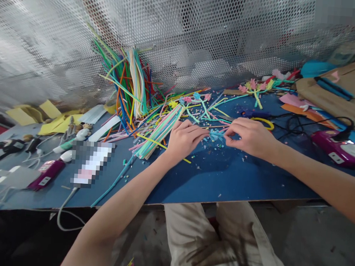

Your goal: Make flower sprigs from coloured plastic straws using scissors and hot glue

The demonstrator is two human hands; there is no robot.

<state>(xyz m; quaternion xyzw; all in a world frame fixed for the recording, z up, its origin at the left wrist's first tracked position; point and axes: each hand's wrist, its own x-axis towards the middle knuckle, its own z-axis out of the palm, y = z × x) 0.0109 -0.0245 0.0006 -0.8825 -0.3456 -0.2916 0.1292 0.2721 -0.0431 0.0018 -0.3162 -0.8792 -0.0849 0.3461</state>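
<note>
Fingers [200, 133] of the left hand [181, 141] are bent over one end of a frilly blue piece [216, 135], and they pinch it, though the left thumb is hidden. The right hand [248, 137] pinches the other end between its thumb and a curled finger. So the blue piece is right between the two hands, low over the blue table [192, 182]. Tiny bits of many colors lie under and around it. Just beside the left hand is a bundle of pale sticks [159, 135], pink, green, yellow and white, lying at a slant. Behind that, a big bunch of bright stems [120, 84] leans on a metal wall full of little holes [208, 34]. Past the hands lie small flower shapes; one blue flower [196, 96] is near pink ones, and a pink and yellow sprig [254, 86] is farther back. Near the right hand is a yellow ring [268, 122], by a dark blue tool handle. A purple box [340, 149] is on the right side, with a black cord [296, 124] beside it. Far to the left are a blurred-out phone [94, 163] and another purple thing [46, 174].
</note>
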